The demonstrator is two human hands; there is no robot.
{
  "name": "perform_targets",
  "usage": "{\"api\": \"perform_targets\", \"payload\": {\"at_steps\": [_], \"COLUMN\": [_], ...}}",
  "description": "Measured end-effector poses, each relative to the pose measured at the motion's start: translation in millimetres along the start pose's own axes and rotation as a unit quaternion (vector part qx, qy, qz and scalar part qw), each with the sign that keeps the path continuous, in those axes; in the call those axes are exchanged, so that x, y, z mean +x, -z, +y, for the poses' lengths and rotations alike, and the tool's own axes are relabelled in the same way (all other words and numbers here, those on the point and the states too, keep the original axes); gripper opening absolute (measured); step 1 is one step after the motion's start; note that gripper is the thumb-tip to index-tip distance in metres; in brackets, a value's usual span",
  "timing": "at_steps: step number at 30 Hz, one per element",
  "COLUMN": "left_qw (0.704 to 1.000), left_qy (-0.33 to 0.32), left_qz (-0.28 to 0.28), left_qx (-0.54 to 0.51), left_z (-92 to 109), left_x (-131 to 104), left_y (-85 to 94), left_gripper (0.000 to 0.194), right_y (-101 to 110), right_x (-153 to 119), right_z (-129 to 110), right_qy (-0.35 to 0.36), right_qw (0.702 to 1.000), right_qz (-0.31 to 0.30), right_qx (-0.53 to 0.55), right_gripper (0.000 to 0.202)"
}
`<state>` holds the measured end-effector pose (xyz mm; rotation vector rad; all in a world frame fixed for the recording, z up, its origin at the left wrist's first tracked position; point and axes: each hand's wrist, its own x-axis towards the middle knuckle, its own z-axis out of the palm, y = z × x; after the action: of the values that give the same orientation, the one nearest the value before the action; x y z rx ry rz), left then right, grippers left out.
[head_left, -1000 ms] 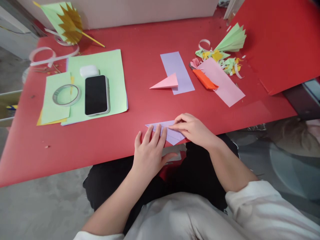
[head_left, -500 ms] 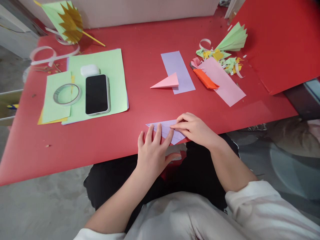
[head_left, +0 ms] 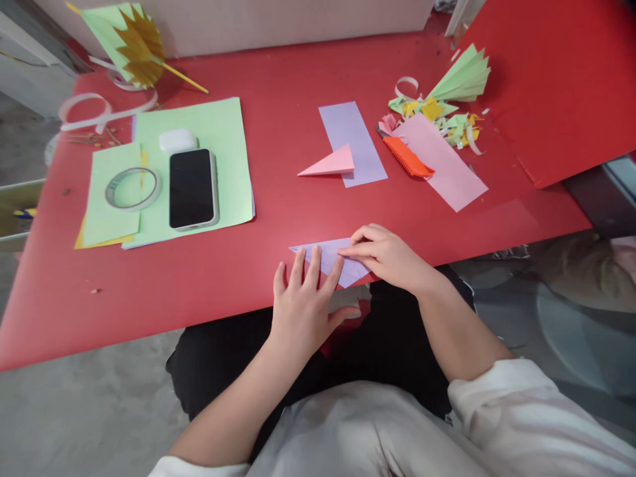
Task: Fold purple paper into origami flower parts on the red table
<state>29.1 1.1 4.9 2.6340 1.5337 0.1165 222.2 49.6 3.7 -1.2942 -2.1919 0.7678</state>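
Observation:
A folded purple paper (head_left: 330, 252) lies at the table's front edge, one narrow point toward the left and a corner hanging toward my lap. My left hand (head_left: 304, 301) rests on it with fingers spread flat, thumb held out off the table edge. From the right, my right hand (head_left: 387, 255) has its fingers closed together at the paper's surface, gripping or pressing a fold; the thumb is hidden. Farther back, a pink folded paper cone (head_left: 335, 162) lies across a flat purple paper strip (head_left: 355, 132).
On the left, green sheets (head_left: 228, 159) bear a phone (head_left: 191, 189), a white case (head_left: 177, 140) and a tape roll (head_left: 133, 189). An orange cutter (head_left: 407, 158) lies by a pink strip (head_left: 452, 169) and paper scraps (head_left: 460, 129). A red board (head_left: 561, 86) stands at right.

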Motion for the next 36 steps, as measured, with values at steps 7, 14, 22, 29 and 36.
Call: {"api": "perform_targets", "payload": {"at_steps": [7,14,22,29,36], "left_qw": [1.000,1.000,1.000,1.000,1.000], "left_qy": [0.000,0.005,0.006,0.004,-0.001], "left_qz": [-0.004,0.008,-0.009,-0.008,0.002], "left_qx": [-0.001,-0.007,0.006,0.013,0.015], "left_z": [1.0,0.4,2.3,4.8,4.9], "left_x": [-0.2,-0.6,-0.3,0.9,0.0], "left_y": [0.4,-1.5,-1.9,-1.2,-2.0], "left_gripper": [0.074,0.081,0.083,0.082,0.085], "right_y": [0.9,0.8,0.6,-0.3,-5.9], "right_x": [0.0,0.0,0.3,-0.5,3.1], "right_z": [-0.6,-1.6,-1.8,1.6,-1.6], "right_qy": [-0.004,-0.004,-0.001,0.008,0.014], "right_qw": [1.000,1.000,1.000,1.000,1.000], "right_qz": [-0.002,0.001,0.001,0.000,-0.002], "right_qx": [0.003,0.009,0.006,0.000,-0.024], "right_gripper": [0.025,0.025,0.024,0.025,0.030]}}
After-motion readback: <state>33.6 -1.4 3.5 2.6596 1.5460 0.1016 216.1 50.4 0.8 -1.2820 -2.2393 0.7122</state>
